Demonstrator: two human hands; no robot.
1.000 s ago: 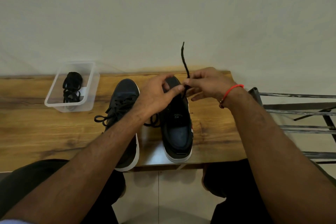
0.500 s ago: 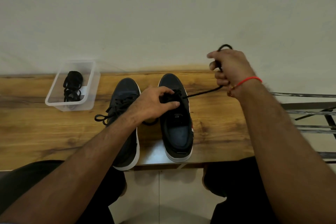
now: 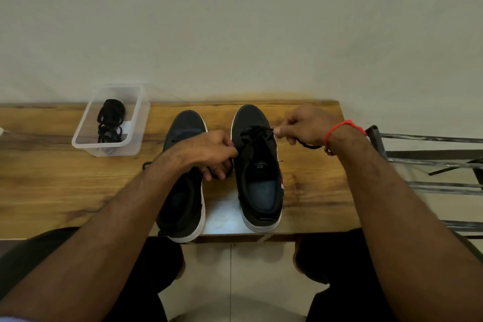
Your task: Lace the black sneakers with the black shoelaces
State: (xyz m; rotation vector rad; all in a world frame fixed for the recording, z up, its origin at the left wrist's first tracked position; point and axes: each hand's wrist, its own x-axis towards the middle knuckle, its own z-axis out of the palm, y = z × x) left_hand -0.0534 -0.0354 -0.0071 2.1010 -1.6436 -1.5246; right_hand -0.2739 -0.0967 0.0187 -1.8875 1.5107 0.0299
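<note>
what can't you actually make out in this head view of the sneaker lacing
- Lacing of the left black sneaker: head view, covered by the left hand and forearm.
- Lace end the left hand pinches: hidden inside its curled fingers.
- Which eyelets of the right black sneaker the black shoelace fills: black on black, too small.
- Number of spare laces coiled in the clear plastic container: tangled.

Wooden table [image 3: 52, 185], pale wall [image 3: 235, 21], tiled floor [image 3: 235, 282].

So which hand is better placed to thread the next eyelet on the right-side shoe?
The right hand, probably: it pinches the black shoelace end beside the eyelets of the black white-soled sneaker. The left hand grips lace lower down.
</note>
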